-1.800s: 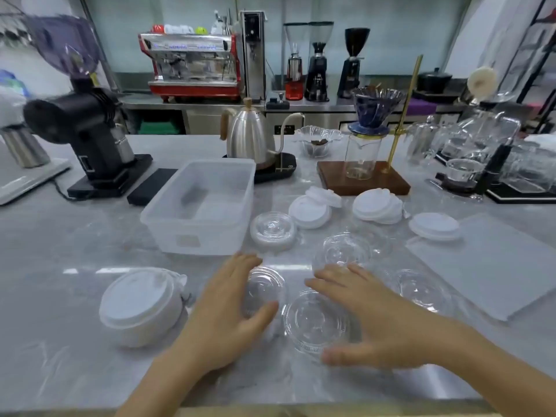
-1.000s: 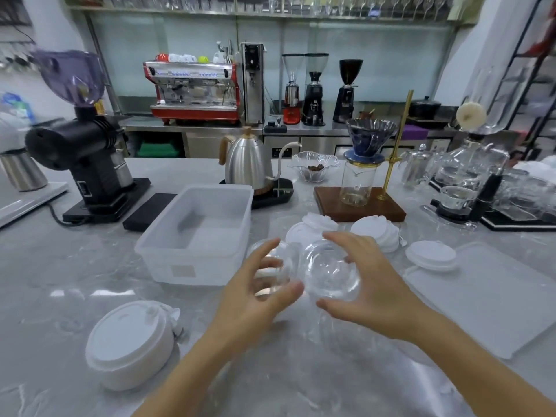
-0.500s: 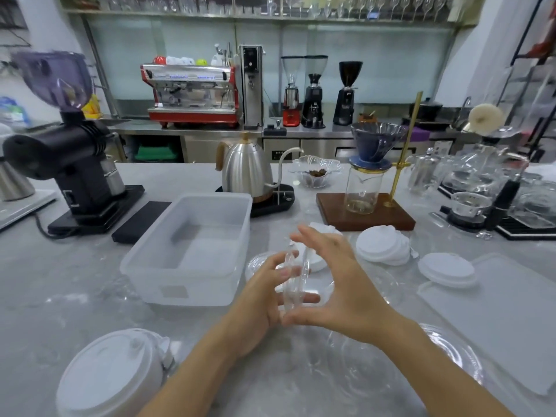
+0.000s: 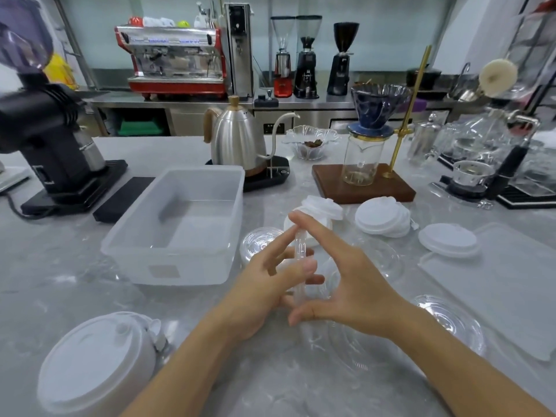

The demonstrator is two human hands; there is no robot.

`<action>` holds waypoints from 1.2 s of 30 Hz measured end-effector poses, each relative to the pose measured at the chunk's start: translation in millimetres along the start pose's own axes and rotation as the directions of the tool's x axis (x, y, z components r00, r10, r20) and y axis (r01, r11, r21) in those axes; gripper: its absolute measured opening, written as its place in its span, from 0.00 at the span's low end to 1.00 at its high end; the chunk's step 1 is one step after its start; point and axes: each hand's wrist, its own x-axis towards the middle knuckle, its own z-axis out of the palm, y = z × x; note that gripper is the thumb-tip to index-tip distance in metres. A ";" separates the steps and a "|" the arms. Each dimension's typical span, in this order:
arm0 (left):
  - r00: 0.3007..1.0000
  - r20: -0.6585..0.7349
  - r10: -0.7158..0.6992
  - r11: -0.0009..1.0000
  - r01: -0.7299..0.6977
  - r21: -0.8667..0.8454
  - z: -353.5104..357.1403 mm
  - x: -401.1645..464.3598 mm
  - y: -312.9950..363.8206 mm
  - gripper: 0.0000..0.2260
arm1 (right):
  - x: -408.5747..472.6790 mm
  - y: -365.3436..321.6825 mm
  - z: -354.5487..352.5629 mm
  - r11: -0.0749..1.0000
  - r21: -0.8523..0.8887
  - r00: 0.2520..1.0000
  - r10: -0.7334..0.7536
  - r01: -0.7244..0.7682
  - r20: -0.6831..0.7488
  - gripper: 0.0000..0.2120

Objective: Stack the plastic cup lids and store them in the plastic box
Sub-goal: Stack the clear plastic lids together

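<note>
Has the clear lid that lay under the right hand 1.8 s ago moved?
Yes. The clear lids are now off the counter, on edge between left hand and right hand, level with the plastic box front wall.
</note>
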 end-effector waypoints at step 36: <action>0.997 -0.082 -0.010 0.959 -0.014 -0.284 -6.1 4.5 6.9 0.30 | -78.4 -19.9 -17.3 0.781 -0.558 0.959 0.254 -0.280 -0.126 0.48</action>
